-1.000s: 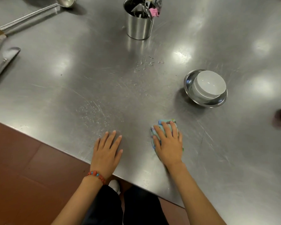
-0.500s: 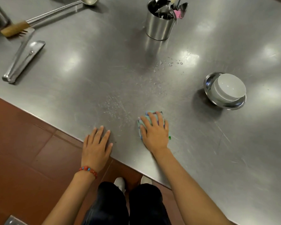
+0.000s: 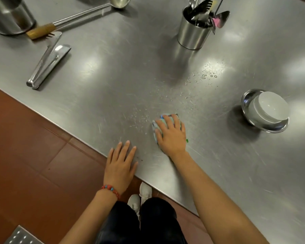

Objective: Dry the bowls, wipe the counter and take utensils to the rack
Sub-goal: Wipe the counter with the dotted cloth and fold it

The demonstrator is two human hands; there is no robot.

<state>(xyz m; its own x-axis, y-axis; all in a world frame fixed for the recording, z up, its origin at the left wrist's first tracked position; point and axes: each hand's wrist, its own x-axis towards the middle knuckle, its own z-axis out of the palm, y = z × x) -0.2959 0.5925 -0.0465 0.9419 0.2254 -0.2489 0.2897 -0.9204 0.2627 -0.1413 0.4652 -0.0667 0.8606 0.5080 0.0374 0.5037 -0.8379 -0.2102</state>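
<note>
One small cloth (image 3: pixel 158 126), bluish with a bit of green peeking out, sat on the steel worktop (image 3: pixel 113 81) near its front edge, and the right hand (image 3: pixel 172 135) was flat on top of it, fingers spread and pressing it down, so most of the cloth was covered. Just past the cloth there was a scatter of water droplets (image 3: pixel 203 76) trailing up toward the back. The left hand (image 3: pixel 120 166) lay beside it, right at the worktop's edge, palm down with straight fingers and holding nothing; a red and blue bead bracelet (image 3: pixel 111 190) was on that wrist.

Off to the right, well apart from the cloth, a white bowl (image 3: pixel 268 109) was nested inside a metal bowl (image 3: pixel 246 100), tilted a little. Further back stood a steel utensil holder (image 3: pixel 192 36) stuffed with spoons and other bits, couldn't make them all out. Over on the far left lay a pair of metal tongs (image 3: pixel 48 65), and behind those a long ladle (image 3: pixel 81 15) with a wooden handle, its handle end next to a big metal pot (image 3: pixel 9 14) in the corner. Below the edge you could see the brown tiled floor (image 3: pixel 33 147), dark trousers and white shoes (image 3: pixel 139 196).
</note>
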